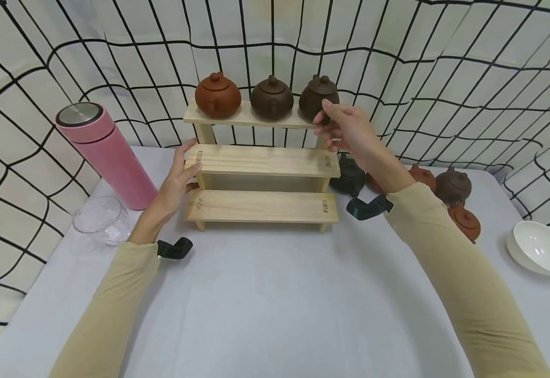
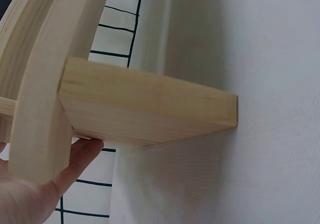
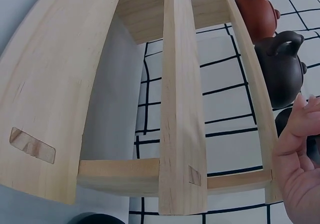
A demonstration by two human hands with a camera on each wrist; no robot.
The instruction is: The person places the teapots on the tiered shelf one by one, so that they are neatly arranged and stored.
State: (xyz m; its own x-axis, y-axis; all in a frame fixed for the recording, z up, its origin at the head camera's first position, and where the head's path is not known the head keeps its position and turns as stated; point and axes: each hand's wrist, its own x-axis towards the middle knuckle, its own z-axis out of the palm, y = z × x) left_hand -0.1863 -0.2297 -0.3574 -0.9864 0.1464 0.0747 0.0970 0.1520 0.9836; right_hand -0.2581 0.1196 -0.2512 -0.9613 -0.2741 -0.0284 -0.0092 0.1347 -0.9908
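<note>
A three-tier wooden display shelf (image 1: 261,206) stands on the table, with three small teapots in a row on its top tier. The left one is a reddish-brown teapot (image 1: 218,96); beside it is a dark brown teapot (image 1: 272,100). My right hand (image 1: 350,128) is at the rightmost dark teapot (image 1: 319,94), thumb and fingers pinching its near side, where the handle is hidden. With my left hand (image 1: 176,176) I grip the left end of the middle tier; the left wrist view shows fingers (image 2: 82,159) against the wood.
A pink thermos (image 1: 109,157) and a clear glass bowl (image 1: 102,218) stand left of the shelf. At right, partly behind my forearm, are a black teapot (image 1: 350,176), several brown and reddish teapots (image 1: 453,186), and a white bowl (image 1: 541,248). Black wire grid (image 1: 275,50) rises behind.
</note>
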